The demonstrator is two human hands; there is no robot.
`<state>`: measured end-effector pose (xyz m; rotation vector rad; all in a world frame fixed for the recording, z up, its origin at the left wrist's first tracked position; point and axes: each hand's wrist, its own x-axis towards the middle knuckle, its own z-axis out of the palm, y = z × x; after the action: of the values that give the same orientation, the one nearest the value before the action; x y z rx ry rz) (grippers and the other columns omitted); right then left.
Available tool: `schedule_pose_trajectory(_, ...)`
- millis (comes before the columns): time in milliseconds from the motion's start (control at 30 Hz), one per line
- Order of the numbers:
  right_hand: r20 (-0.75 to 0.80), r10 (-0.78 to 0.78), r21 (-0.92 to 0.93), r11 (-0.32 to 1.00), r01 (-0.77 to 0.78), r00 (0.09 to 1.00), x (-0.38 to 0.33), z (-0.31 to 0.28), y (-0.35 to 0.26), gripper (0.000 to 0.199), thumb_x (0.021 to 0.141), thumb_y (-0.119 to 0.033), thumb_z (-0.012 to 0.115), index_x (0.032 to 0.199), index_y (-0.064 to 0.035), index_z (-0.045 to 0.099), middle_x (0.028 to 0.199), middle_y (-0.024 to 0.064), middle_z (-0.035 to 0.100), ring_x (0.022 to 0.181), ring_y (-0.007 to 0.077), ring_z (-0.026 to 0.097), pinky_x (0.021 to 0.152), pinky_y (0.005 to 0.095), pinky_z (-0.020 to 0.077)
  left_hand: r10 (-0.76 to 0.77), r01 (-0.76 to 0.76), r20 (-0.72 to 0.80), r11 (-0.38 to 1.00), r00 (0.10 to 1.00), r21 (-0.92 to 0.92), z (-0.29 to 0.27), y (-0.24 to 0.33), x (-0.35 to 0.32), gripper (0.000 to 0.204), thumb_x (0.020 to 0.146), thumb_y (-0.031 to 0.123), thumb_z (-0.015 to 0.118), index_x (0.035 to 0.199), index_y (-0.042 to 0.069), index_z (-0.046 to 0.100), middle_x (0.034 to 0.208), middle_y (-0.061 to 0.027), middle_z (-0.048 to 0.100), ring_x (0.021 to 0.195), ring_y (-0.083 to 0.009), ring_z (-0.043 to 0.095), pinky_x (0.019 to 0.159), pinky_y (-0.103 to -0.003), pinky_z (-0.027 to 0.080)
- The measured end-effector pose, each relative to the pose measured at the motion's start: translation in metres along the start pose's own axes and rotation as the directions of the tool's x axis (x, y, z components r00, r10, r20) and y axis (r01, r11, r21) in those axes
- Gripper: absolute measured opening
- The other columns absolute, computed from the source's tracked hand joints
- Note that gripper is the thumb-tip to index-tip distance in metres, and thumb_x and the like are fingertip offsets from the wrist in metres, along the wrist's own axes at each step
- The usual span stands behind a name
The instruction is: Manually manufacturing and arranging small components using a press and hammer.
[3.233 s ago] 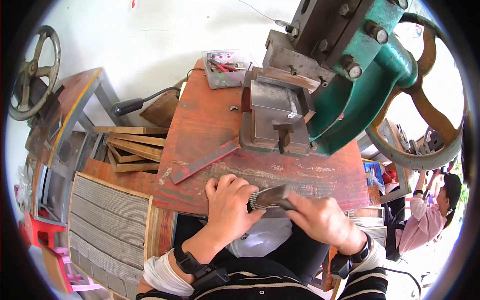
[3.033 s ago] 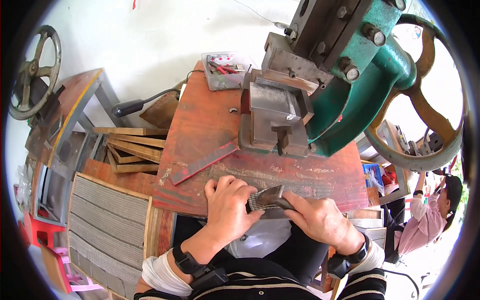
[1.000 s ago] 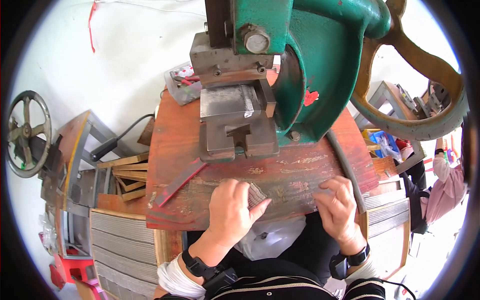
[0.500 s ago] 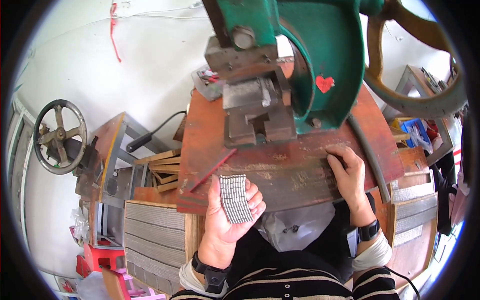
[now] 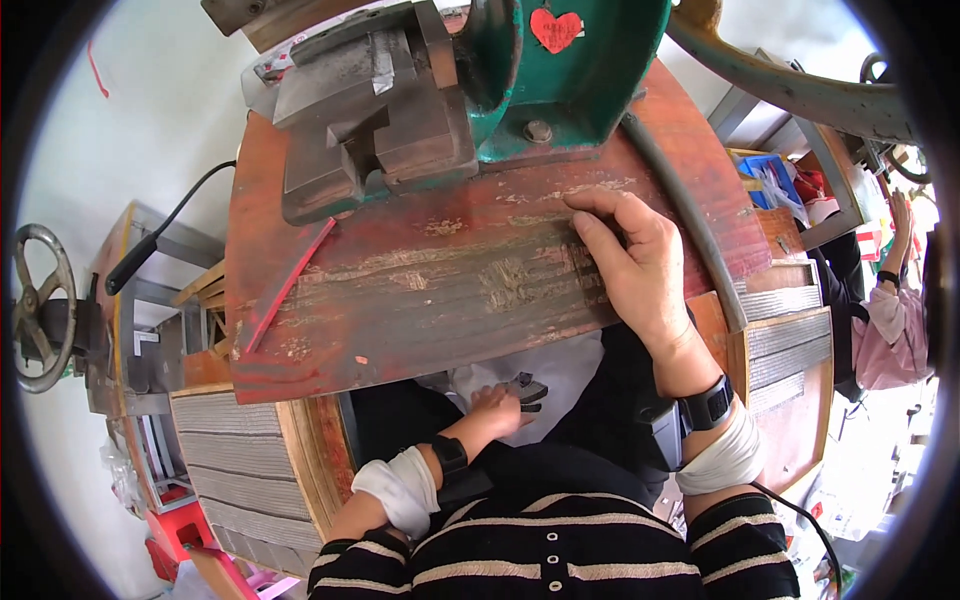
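Head view shows our left hand (image 5: pixel 497 403) has dropped to our lap, gripping a small dark part (image 5: pixel 527 388), while our right hand (image 5: pixel 628 262) now rests open and flat on the worn red bench (image 5: pixel 400 300), so we judge the grey strips are delivered.

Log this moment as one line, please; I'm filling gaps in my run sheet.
left hand: in lap under table edge, holding small dark piece | right hand: palm down on worn red table | green press: untouched

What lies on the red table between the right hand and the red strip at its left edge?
Only bare, worn wood of the red table lies between the right hand and the red strip, in the head view.
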<state>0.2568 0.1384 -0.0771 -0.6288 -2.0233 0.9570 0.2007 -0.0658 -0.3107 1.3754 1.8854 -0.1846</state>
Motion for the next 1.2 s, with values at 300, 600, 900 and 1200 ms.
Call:
schedule_pose_trajectory(300,0.016,-0.04,-0.067,0.997,0.041,0.999,0.001,0.0,0.0,0.015,0.082,0.0,0.065,0.097,-0.0019,0.068,0.083,0.012,0.065,0.078,0.0244,0.063,0.072,0.0311,0.049,-0.269,0.238,-0.133,0.948,0.954,-0.214,0.014,-0.09,0.018,0.041,0.079,0.038,0.067,0.116,0.02,0.069,0.128,-0.0133,0.058,0.122,-0.0334,0.049,0.104,-0.046,0.035)
schedule_pose_trajectory(600,0.063,0.042,-0.012,0.999,-0.041,0.997,0.0,0.004,-0.004,0.014,0.083,0.001,0.065,0.097,0.0007,0.068,0.088,0.0099,0.068,0.082,0.0156,0.064,0.077,0.0264,0.0487,-0.244,0.273,-0.719,0.959,0.651,-0.078,0.123,-0.129,0.089,0.042,0.078,0.01,0.065,0.12,0.008,0.062,0.129,-0.0221,0.054,0.119,-0.0384,0.05,0.1,-0.045,0.041)
schedule_pose_trajectory(900,0.056,-0.345,-0.437,0.835,0.334,0.937,-0.034,0.004,-0.013,0.011,0.084,0.003,0.06,0.094,0.0017,0.067,0.085,0.0109,0.065,0.079,0.0215,0.062,0.068,0.0321,0.0502,-0.288,-0.054,-0.819,0.931,0.497,-0.36,0.013,-0.128,0.005,0.023,0.085,0.009,0.059,0.107,0.002,0.063,0.11,-0.0213,0.061,0.101,-0.0412,0.057,0.087,-0.05,0.046)
schedule_pose_trajectory(1200,0.913,0.287,-0.391,0.814,0.429,0.288,-0.236,0.096,0.152,0.036,0.085,-0.029,0.064,0.113,-0.0073,0.064,0.1,0.009,0.065,0.102,0.0287,0.062,0.084,0.0449,0.0505,-0.215,0.051,-0.737,0.97,0.641,-0.239,0.045,-0.136,0.044,0.036,0.081,0.025,0.066,0.113,0.01,0.062,0.111,-0.0156,0.063,0.096,-0.0394,0.061,0.085,-0.052,0.047)
